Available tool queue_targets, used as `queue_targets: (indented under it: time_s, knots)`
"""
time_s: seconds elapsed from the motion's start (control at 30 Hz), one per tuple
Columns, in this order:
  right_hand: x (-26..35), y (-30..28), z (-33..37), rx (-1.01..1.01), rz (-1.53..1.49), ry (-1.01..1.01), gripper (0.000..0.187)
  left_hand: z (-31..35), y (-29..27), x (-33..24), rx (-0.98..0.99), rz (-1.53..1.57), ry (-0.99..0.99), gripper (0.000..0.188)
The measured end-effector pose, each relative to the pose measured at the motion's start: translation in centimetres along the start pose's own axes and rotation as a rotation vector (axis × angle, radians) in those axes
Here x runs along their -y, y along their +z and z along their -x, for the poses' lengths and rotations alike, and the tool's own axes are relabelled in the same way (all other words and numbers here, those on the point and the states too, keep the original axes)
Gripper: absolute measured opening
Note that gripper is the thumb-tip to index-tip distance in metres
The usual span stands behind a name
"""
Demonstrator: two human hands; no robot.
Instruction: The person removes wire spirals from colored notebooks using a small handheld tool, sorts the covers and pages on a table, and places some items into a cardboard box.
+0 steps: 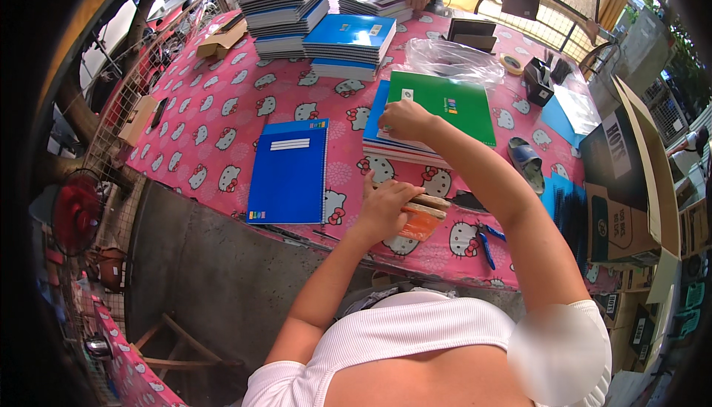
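Curls left fingers (404,191), partly closed, round an orange-wrapped tan block (420,221) near the pink cloth-covered bench's (215,110) front edge, bends right fingers (388,119) over a blue-and-green notebook stack (456,110) — unable to tell if gripping anything.

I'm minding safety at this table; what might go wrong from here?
The tall notebook stack looks uneven, so a bump might topple it. The blue-handled pliers lie close to the edge of the table and may get knocked off. The green notebook by the right hand sits askew and could slide.
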State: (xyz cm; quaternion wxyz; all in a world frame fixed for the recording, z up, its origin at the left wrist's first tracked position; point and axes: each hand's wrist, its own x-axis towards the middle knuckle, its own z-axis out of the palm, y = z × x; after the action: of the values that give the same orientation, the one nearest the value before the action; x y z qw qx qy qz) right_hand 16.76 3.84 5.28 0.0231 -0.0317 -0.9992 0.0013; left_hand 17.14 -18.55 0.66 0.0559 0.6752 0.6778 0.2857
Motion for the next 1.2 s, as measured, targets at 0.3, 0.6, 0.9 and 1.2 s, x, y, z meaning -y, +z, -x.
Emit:
queue_targets:
  time_s: [0.3, 0.6, 0.9, 1.2]
  knots:
    - [-0.5, 0.3, -0.1, -0.043, -0.045, -0.047, 0.023, 0.0, 0.0, 0.0, -0.010, 0.008, -0.002, 0.058]
    - [2.1, 0.3, 0.0, -0.010, 0.131, 0.051, 0.018, 0.2, -0.2, 0.2, 0.015, -0.025, -0.014, 0.061]
    - [0.3, -10.0, 4.5, -0.313, -0.109, 0.008, 0.031, -11.5, -3.8, 3.9, -0.802, 0.254, 0.042, 0.088]
    - [-6.1, -6.8, 16.4, -1.059, -0.485, 0.450, 0.070, -16.3, -11.3, 2.4, -0.546, 0.749, -0.119, 0.027]
